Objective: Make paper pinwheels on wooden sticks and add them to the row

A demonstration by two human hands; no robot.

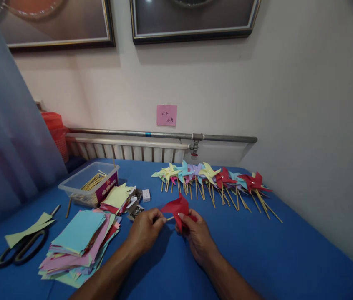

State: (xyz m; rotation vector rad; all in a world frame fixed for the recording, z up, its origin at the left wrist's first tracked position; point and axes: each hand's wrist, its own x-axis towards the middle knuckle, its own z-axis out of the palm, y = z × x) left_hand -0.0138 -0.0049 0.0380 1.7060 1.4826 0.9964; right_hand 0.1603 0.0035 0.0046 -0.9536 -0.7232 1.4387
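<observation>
A red paper pinwheel [176, 207] is held between my two hands above the blue tabletop. My left hand [147, 229] pinches a thin wooden stick [170, 218] that runs toward the pinwheel's middle. With thumb and fingers closed on the folded red paper, my right hand [197, 233] grips it near the centre. Just beyond my left hand lie small open boxes of metal pins [137, 210] and a small white box [146, 195]. Finished-looking pinwheels [208, 173] in several colours lie in a row at the back right, their sticks pointing toward me.
Stacked coloured paper [78, 233] lies on the left, with black-handled scissors [23, 250] beside it under a yellow-green paper piece [29, 229]. A clear plastic tub [85, 183] holds wooden sticks. Cut paper squares [118, 198] sit near it. Behind are a radiator [126, 149] and pipe.
</observation>
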